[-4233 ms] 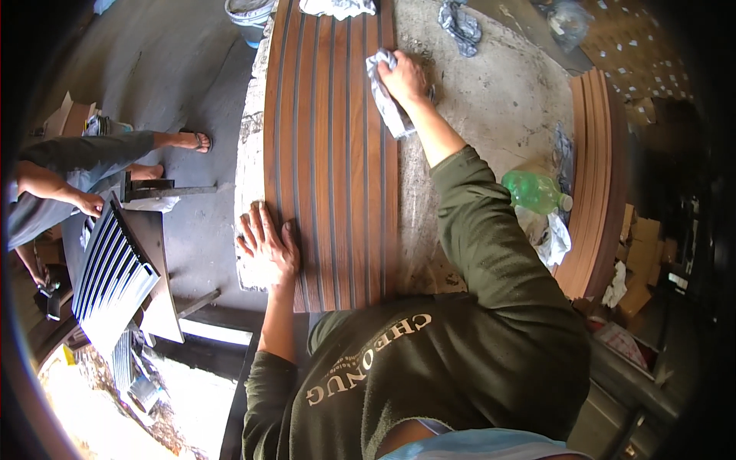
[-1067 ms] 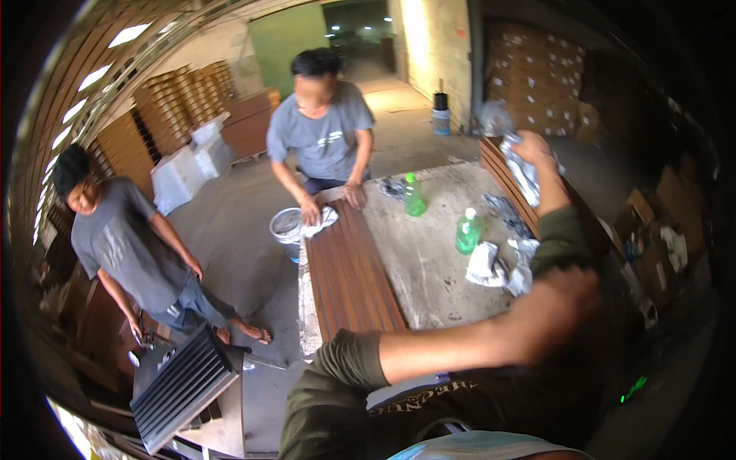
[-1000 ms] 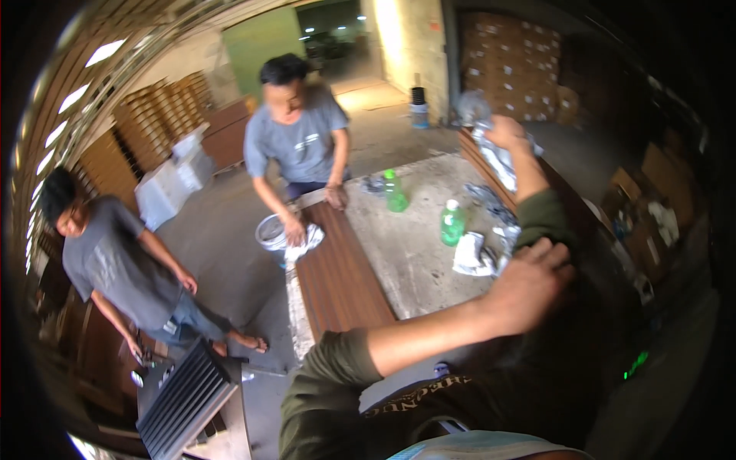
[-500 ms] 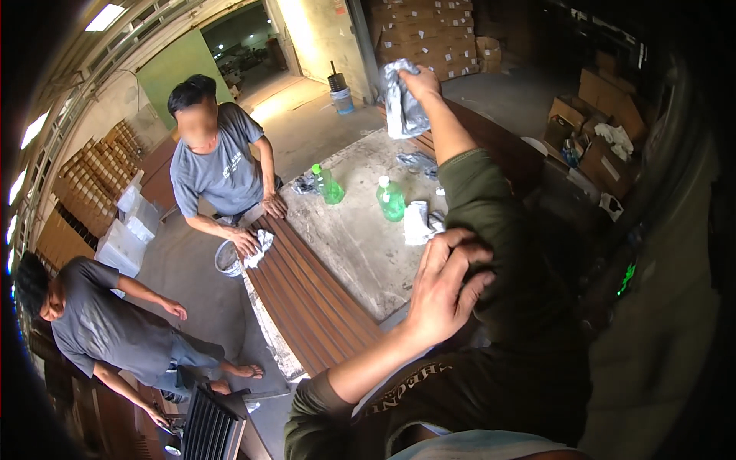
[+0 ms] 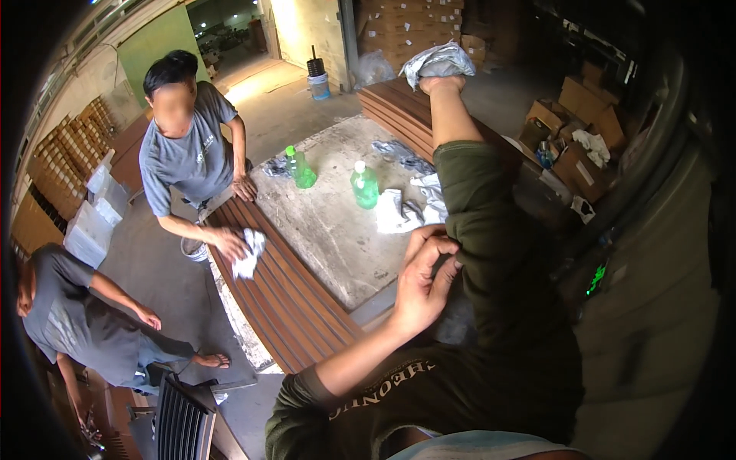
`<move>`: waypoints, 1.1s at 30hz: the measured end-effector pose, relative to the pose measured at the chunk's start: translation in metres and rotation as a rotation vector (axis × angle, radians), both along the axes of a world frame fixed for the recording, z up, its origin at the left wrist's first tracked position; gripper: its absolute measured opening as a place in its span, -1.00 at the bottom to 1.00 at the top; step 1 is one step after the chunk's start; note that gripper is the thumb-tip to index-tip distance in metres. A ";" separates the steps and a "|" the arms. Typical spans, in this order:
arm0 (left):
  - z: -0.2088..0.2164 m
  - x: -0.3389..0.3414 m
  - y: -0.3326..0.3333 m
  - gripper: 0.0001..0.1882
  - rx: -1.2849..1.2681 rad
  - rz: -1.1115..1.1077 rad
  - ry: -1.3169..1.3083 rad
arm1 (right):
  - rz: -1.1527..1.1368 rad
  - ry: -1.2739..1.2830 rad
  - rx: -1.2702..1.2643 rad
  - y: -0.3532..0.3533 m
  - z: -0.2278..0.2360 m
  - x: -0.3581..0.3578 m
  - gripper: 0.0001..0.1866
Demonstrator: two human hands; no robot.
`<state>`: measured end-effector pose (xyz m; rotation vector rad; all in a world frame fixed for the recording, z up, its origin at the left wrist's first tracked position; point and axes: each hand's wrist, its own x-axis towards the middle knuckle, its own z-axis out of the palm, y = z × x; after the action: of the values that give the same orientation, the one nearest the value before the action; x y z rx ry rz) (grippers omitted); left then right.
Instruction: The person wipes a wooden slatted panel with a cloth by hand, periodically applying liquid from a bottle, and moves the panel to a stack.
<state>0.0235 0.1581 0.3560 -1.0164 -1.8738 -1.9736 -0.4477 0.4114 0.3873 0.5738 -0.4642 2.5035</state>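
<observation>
A raised right hand (image 5: 446, 82), its grip too hidden to tell, bears aloft a crumpled grey-white cloth (image 5: 438, 61), likely light, limp and best gathered by its folds, near stacked reddish-brown boards (image 5: 392, 107), while the left hand (image 5: 422, 282) pinches the dark-green fabric sleeve (image 5: 487, 207).

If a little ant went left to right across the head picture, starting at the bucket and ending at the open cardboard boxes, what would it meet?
bucket → co-worker's white cloth → green-capped bottle → white-capped bottle → right hand → open cardboard boxes
</observation>
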 end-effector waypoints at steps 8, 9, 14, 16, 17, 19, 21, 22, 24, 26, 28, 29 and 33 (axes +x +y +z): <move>0.011 0.047 -0.029 -0.90 0.095 -0.302 -0.222 | 0.188 -0.123 -0.415 -0.052 0.080 0.175 -0.45; 0.013 0.051 -0.033 -0.88 -0.084 -0.357 0.047 | 0.158 -0.255 -0.483 -0.047 0.081 0.190 -0.47; 0.002 0.057 -0.061 -0.84 -0.194 -0.575 -0.099 | 0.006 0.007 -0.237 -0.033 0.069 0.186 -0.59; -0.036 0.060 -0.087 -0.81 -0.355 -0.456 -0.108 | 0.004 0.004 0.250 -0.060 0.049 0.224 -0.52; -0.059 0.060 -0.114 -0.74 -0.319 -0.416 -0.250 | -0.009 -0.023 0.316 -0.092 0.022 0.257 -0.53; -0.124 0.074 -0.171 -0.71 -0.056 -0.067 -0.447 | -0.055 -0.123 0.411 -0.136 -0.041 0.328 -0.53; -0.177 0.098 -0.224 -0.81 0.133 0.494 -0.908 | -0.078 -0.259 0.498 -0.166 -0.101 0.370 -0.54; -0.204 0.106 -0.250 -0.82 0.214 0.741 -0.933 | -0.059 -0.322 0.562 -0.182 -0.118 0.368 -0.54; -0.244 0.118 -0.281 -0.84 0.101 1.083 -0.789 | 0.012 -0.431 0.774 -0.214 -0.135 0.339 -0.54; -0.280 0.105 -0.294 -0.79 -0.094 1.308 -0.758 | 0.091 -0.490 1.115 -0.255 -0.151 0.288 -0.55; -0.285 0.078 -0.286 -0.70 -0.395 1.429 -0.969 | 0.097 -0.493 1.492 -0.291 -0.188 0.259 -0.55; -0.274 0.067 -0.275 -0.65 -0.492 1.451 -1.172 | 0.079 -0.469 1.663 -0.304 -0.206 0.262 -0.55; -0.298 0.058 -0.267 -0.56 -0.622 1.532 -1.288 | 0.339 -0.040 2.344 -0.325 -0.259 0.342 -0.64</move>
<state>0.0813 -0.1085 0.0579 1.7020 -2.3552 -0.8570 -0.1057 0.0861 0.1278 1.2103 -3.2690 0.8452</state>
